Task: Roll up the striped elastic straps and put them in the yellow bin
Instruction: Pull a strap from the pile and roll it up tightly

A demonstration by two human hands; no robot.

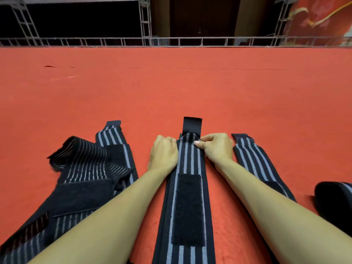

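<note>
Head view: 2 hands work the far end of the centre strap (pixel 187 161), which runs back between the forearms on the red mat (pixel 171 88). The left hand (pixel 163 152) is curled on its left edge; the right hand (pixel 216 147) pinches the right corner, starting the first fold beneath the black tab (pixel 192 124).

Likely trouble: the elastic may spring open, or the hook patch (pixel 187 208) may snag and skew the roll.

A tangled strap pile (pixel 83 172) lies left of the left hand, another strap (pixel 251 153) just right of the right hand, and a dark roll (pixel 335 195) farther right. No yellow bin is in view.
</note>
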